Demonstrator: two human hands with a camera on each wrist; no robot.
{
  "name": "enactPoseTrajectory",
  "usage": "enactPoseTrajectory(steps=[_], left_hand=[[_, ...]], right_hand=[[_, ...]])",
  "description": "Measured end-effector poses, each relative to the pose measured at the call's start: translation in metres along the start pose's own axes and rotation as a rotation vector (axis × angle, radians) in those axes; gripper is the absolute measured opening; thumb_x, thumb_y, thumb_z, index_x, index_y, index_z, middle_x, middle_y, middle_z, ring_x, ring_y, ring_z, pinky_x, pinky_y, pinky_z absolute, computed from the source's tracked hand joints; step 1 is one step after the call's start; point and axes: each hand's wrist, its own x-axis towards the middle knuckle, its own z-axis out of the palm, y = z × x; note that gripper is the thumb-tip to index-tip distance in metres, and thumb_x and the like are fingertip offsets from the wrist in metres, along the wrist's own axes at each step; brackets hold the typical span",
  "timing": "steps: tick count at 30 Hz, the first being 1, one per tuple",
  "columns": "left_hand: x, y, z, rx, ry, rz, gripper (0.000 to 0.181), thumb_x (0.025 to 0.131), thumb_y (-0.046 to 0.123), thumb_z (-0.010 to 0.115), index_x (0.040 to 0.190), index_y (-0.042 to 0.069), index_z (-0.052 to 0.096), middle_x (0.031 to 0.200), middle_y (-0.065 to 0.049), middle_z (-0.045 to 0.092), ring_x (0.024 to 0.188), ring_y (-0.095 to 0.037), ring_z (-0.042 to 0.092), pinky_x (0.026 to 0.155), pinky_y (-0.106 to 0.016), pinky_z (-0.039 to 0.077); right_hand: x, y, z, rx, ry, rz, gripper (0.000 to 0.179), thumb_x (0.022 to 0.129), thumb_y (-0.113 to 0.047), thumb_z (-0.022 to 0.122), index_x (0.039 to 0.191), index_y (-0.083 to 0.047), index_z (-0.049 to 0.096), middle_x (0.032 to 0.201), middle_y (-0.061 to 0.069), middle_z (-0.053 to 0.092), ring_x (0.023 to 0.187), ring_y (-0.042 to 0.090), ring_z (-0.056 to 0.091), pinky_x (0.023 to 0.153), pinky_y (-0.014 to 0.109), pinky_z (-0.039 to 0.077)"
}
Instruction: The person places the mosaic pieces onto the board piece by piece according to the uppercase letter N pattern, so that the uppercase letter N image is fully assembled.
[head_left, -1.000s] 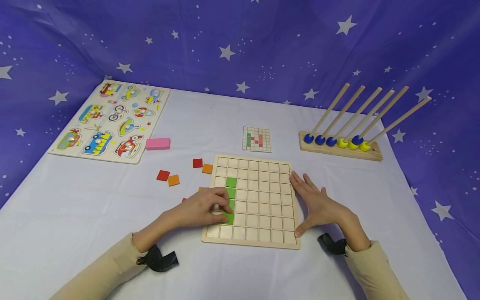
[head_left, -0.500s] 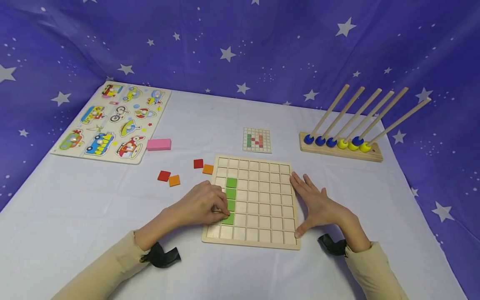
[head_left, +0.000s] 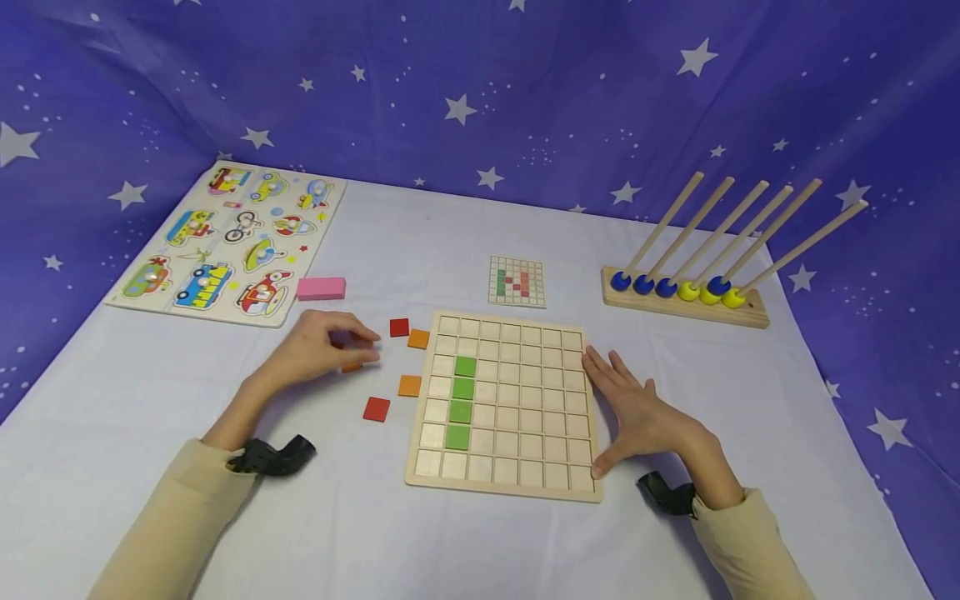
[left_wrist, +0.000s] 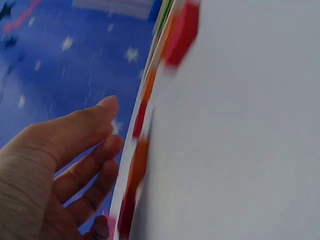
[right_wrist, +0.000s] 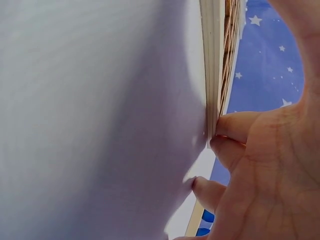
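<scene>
My left hand [head_left: 303,346] hovers over the table left of the wooden grid board [head_left: 517,400], its fingers loosely bent with nothing between them. Partly under it shows an orange square tile [head_left: 350,367]; the red tile beside that is hidden. In the left wrist view, the thumb and fingers [left_wrist: 87,187] hang apart from the blurred tiles. Several green tiles [head_left: 461,412] lie in one column of the board. My right hand [head_left: 645,417] is spread along the board's right edge, fingertips and thumb touching it. Its fingers [right_wrist: 235,127] meet the board's side in the right wrist view.
Red tiles [head_left: 377,409] and orange tiles [head_left: 409,386] lie left of the board. Behind it is a pattern card [head_left: 517,282]. A pink block [head_left: 321,289] sits by a vehicle puzzle [head_left: 217,250] at left. A bead rack with upright pegs [head_left: 682,304] stands back right.
My left hand has left the lowest green tile and moved left and back, over the loose tiles. The green column is now fully uncovered. My right hand keeps its place.
</scene>
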Motion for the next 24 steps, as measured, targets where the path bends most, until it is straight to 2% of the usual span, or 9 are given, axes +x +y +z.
enactPoseTrajectory(steps=[3, 5, 7, 9, 12, 14, 18, 21, 24], left_hand=[[-0.009, -0.019, -0.023, -0.024, 0.006, -0.125, 0.025, 0.076, 0.021, 0.082, 0.099, 0.014, 0.076, 0.094, -0.001, 0.074, 0.085, -0.002, 0.059, 0.076, -0.016, 0.043], [-0.013, -0.028, -0.034, -0.062, -0.020, -0.159, 0.029, 0.075, 0.019, 0.083, 0.102, 0.012, 0.074, 0.099, -0.005, 0.073, 0.092, 0.000, 0.060, 0.081, -0.014, 0.042], [-0.016, -0.033, -0.041, -0.070, -0.060, -0.150, 0.032, 0.074, 0.018, 0.083, 0.105, 0.011, 0.074, 0.101, -0.006, 0.072, 0.095, 0.001, 0.059, 0.082, -0.013, 0.042], [-0.017, -0.034, -0.044, -0.030, -0.101, -0.116, 0.033, 0.073, 0.021, 0.084, 0.103, 0.013, 0.075, 0.100, -0.003, 0.071, 0.095, 0.001, 0.057, 0.081, -0.013, 0.041], [-0.017, -0.032, -0.042, 0.031, -0.114, -0.092, 0.028, 0.072, 0.022, 0.085, 0.098, 0.016, 0.076, 0.095, 0.001, 0.069, 0.090, -0.002, 0.054, 0.078, -0.015, 0.039], [-0.017, -0.030, -0.040, 0.072, -0.084, -0.108, 0.024, 0.073, 0.020, 0.084, 0.095, 0.016, 0.075, 0.092, 0.002, 0.067, 0.086, -0.005, 0.052, 0.076, -0.017, 0.038], [-0.015, -0.029, -0.034, 0.110, 0.031, -0.162, 0.023, 0.077, 0.015, 0.081, 0.096, 0.012, 0.068, 0.086, -0.003, 0.065, 0.075, -0.009, 0.052, 0.069, -0.015, 0.040], [-0.010, -0.028, -0.026, 0.104, 0.121, -0.168, 0.021, 0.079, 0.012, 0.078, 0.095, 0.008, 0.066, 0.084, -0.005, 0.066, 0.069, -0.006, 0.054, 0.064, -0.012, 0.042], [-0.002, -0.023, -0.016, 0.080, 0.176, -0.156, 0.015, 0.082, 0.011, 0.076, 0.093, 0.007, 0.066, 0.084, -0.007, 0.068, 0.067, -0.003, 0.057, 0.064, -0.010, 0.044]], right_hand=[[0.000, 0.001, 0.001, 0.002, 0.003, -0.004, 0.151, 0.042, -0.061, 0.088, 0.155, -0.007, 0.002, 0.162, 0.015, -0.001, 0.146, 0.046, -0.004, 0.094, 0.084, 0.002], [0.000, 0.002, 0.001, 0.005, 0.004, -0.006, 0.151, 0.042, -0.061, 0.088, 0.155, -0.007, 0.002, 0.162, 0.015, -0.001, 0.146, 0.046, -0.005, 0.093, 0.084, 0.002], [0.000, 0.003, 0.001, 0.009, 0.005, -0.009, 0.151, 0.043, -0.061, 0.088, 0.155, -0.007, 0.002, 0.162, 0.015, -0.001, 0.146, 0.046, -0.005, 0.093, 0.084, 0.002], [0.000, 0.003, 0.001, 0.012, 0.004, -0.010, 0.151, 0.043, -0.060, 0.088, 0.155, -0.007, 0.002, 0.162, 0.015, -0.002, 0.146, 0.046, -0.005, 0.093, 0.084, 0.002], [0.000, 0.003, 0.002, 0.015, 0.002, -0.012, 0.150, 0.043, -0.060, 0.088, 0.155, -0.006, 0.003, 0.162, 0.014, -0.002, 0.146, 0.046, -0.005, 0.093, 0.084, 0.001], [-0.001, 0.003, 0.002, 0.017, 0.001, -0.011, 0.150, 0.043, -0.060, 0.089, 0.155, -0.006, 0.003, 0.162, 0.014, -0.002, 0.146, 0.046, -0.005, 0.094, 0.084, 0.001], [-0.001, 0.003, 0.002, 0.019, -0.002, -0.012, 0.150, 0.044, -0.059, 0.089, 0.154, -0.005, 0.003, 0.162, 0.015, -0.002, 0.145, 0.047, -0.005, 0.094, 0.084, 0.001], [-0.001, 0.002, 0.001, 0.011, -0.004, -0.007, 0.150, 0.043, -0.059, 0.089, 0.154, -0.005, 0.003, 0.162, 0.015, -0.002, 0.145, 0.047, -0.005, 0.094, 0.084, 0.002], [-0.001, 0.001, 0.000, 0.006, -0.003, -0.002, 0.151, 0.043, -0.059, 0.089, 0.155, -0.006, 0.003, 0.162, 0.015, -0.001, 0.146, 0.047, -0.004, 0.094, 0.084, 0.002]])
